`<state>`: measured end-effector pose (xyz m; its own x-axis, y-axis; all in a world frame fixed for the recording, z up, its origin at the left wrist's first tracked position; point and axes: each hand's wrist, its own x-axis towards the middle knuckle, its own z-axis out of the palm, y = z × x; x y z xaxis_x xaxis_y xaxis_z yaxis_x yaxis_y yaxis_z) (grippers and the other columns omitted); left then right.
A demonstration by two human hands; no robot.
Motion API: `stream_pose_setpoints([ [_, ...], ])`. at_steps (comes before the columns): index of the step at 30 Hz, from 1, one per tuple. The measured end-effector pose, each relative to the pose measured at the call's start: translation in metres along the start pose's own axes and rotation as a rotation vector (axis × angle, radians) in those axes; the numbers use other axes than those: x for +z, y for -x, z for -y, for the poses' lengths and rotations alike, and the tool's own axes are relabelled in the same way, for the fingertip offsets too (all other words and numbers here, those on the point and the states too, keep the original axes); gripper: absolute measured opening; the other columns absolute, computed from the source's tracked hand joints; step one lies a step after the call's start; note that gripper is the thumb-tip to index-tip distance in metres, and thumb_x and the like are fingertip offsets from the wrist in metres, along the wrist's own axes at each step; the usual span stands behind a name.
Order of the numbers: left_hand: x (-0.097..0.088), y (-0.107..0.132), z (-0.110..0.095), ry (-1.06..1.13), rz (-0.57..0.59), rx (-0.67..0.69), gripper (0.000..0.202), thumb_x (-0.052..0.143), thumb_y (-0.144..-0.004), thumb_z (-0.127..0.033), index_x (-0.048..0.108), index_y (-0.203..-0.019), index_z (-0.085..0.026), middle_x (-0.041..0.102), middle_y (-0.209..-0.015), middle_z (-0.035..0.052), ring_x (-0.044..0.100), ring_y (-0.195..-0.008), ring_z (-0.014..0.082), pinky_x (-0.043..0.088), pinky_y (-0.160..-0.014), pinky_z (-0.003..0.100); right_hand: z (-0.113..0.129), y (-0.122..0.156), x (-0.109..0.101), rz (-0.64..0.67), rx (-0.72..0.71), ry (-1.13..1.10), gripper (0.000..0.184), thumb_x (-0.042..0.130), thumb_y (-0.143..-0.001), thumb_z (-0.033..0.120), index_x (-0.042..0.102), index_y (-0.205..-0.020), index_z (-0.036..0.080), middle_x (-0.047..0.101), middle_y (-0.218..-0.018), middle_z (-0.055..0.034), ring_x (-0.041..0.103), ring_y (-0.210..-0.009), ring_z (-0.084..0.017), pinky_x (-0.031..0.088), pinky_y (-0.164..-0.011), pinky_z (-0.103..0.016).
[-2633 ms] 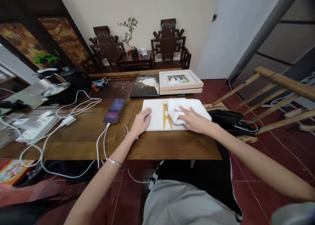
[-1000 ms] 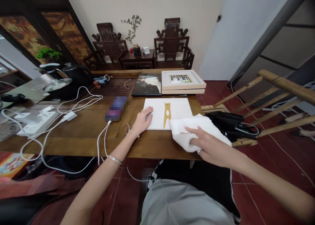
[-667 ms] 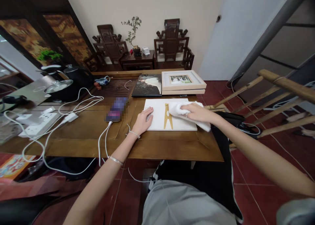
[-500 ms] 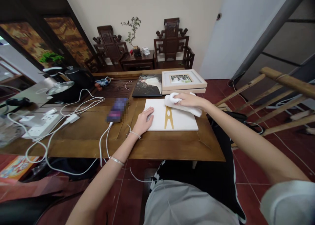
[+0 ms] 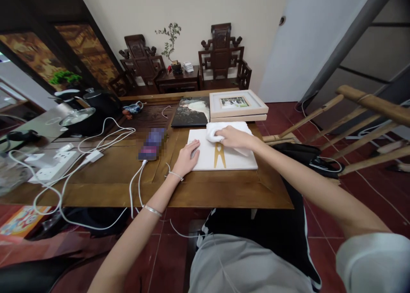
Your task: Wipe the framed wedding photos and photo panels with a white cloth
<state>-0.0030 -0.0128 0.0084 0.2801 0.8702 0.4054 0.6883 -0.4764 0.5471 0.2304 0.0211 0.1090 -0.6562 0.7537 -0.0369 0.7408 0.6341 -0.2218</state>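
A flat white panel [image 5: 205, 156] with a gold, A-shaped mark [image 5: 219, 158] lies on the wooden table in front of me. My left hand [image 5: 188, 154] rests flat on its left edge, fingers outstretched. In my right hand [image 5: 233, 137] is a bunched white cloth [image 5: 214, 131], pressed on the panel's upper part and covering the top of the gold mark. Part of the cloth spreads out behind and under that hand. Just beyond the panel lie a dark photo panel [image 5: 191, 112] and a pale wooden picture frame [image 5: 237, 107] stacked on another.
On the table's left are a phone [image 5: 151, 144] with a charging cable, a power strip [image 5: 56, 165], tangled white cables and a lidded black pot [image 5: 80, 121]. A wooden chair [image 5: 365, 101] stands to the right. Carved chairs [image 5: 221, 56] line the back wall.
My right hand has moved left with the cloth across the panel's upper part. The cloth now spreads farther back, near the picture frames. My left hand stays in place.
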Motion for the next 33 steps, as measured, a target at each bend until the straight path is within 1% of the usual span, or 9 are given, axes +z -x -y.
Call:
stream_pose_setpoints([
  [2,0.000,0.000,0.000,0.003,0.006,-0.003,0.038,0.050,-0.091,-0.024,0.066,-0.125,-0.018,0.061,-0.139,0.0101,0.052,-0.135,0.0255,0.036,-0.119,0.048,0.019,0.020,0.014,-0.007,0.037,0.028,0.044,0.044,-0.079,0.005,0.066,-0.116,0.015,0.067,-0.119,-0.0188,0.061,-0.113,-0.032,0.046,-0.093,-0.043],
  [4,0.001,0.001,0.000,0.001,0.006,-0.005,0.040,0.049,-0.091,-0.024,0.065,-0.127,-0.016,0.059,-0.142,0.0119,0.051,-0.136,0.0263,0.035,-0.119,0.049,0.041,0.043,0.029,-0.007,0.030,0.048,0.049,0.044,-0.078,0.003,0.064,-0.122,0.016,0.060,-0.133,-0.0212,0.049,-0.132,-0.036,0.042,-0.102,-0.054],
  [8,0.002,0.000,0.001,-0.010,0.013,-0.005,0.042,0.048,-0.091,-0.022,0.064,-0.129,-0.013,0.057,-0.143,0.0143,0.050,-0.137,0.0267,0.034,-0.119,0.049,0.080,0.087,0.050,0.026,-0.061,0.065,0.054,0.045,-0.074,0.000,0.065,-0.120,0.019,0.047,-0.151,-0.0158,0.023,-0.149,-0.037,0.029,-0.110,-0.068],
  [13,0.003,0.000,0.004,-0.002,0.022,0.004,0.041,0.046,-0.091,-0.018,0.065,-0.127,-0.015,0.059,-0.141,0.0124,0.050,-0.137,0.0269,0.035,-0.119,0.051,0.092,0.107,0.051,0.048,-0.146,0.014,0.050,0.046,-0.075,0.001,0.066,-0.118,0.017,0.051,-0.148,-0.0165,0.027,-0.147,-0.037,0.029,-0.109,-0.068],
  [15,0.004,-0.001,0.005,0.013,0.014,0.001,0.041,0.045,-0.091,-0.017,0.066,-0.126,-0.016,0.060,-0.140,0.0122,0.051,-0.137,0.0272,0.034,-0.119,0.052,0.082,0.099,0.043,0.040,-0.130,-0.037,0.047,0.047,-0.075,0.002,0.067,-0.115,0.018,0.056,-0.140,-0.0174,0.038,-0.142,-0.035,0.036,-0.107,-0.060],
  [18,0.005,-0.001,0.006,0.031,0.008,0.002,0.040,0.046,-0.090,-0.016,0.067,-0.125,-0.017,0.061,-0.139,0.0113,0.052,-0.136,0.0271,0.034,-0.119,0.052,0.059,0.074,0.027,0.035,-0.109,-0.074,0.042,0.047,-0.077,0.004,0.069,-0.110,0.016,0.066,-0.121,-0.0176,0.060,-0.116,-0.031,0.047,-0.093,-0.043],
  [22,0.004,-0.001,0.005,0.030,0.008,-0.003,0.040,0.046,-0.091,-0.017,0.066,-0.126,-0.015,0.061,-0.140,0.0120,0.052,-0.136,0.0268,0.034,-0.119,0.050,0.027,0.029,0.005,0.024,-0.105,-0.023,0.038,0.045,-0.077,0.003,0.068,-0.106,0.014,0.072,-0.098,-0.0130,0.063,-0.090,-0.025,0.045,-0.081,-0.033],
  [28,0.001,-0.002,0.002,0.004,0.010,0.014,0.040,0.046,-0.091,-0.018,0.067,-0.124,-0.014,0.061,-0.138,0.0125,0.053,-0.135,0.0274,0.036,-0.118,0.050,-0.003,-0.034,-0.013,0.013,-0.079,0.000,0.032,0.044,-0.083,0.008,0.067,-0.103,0.015,0.071,-0.113,-0.0130,0.061,-0.098,-0.026,0.040,-0.081,-0.031],
  [33,0.001,-0.002,0.005,-0.004,0.002,0.025,0.039,0.046,-0.091,-0.018,0.068,-0.123,-0.017,0.062,-0.138,0.0100,0.054,-0.134,0.0263,0.037,-0.118,0.050,-0.005,-0.052,-0.009,0.007,0.008,0.027,0.035,0.044,-0.085,0.007,0.067,-0.111,0.015,0.069,-0.117,-0.0134,0.062,-0.105,-0.028,0.042,-0.084,-0.033],
])
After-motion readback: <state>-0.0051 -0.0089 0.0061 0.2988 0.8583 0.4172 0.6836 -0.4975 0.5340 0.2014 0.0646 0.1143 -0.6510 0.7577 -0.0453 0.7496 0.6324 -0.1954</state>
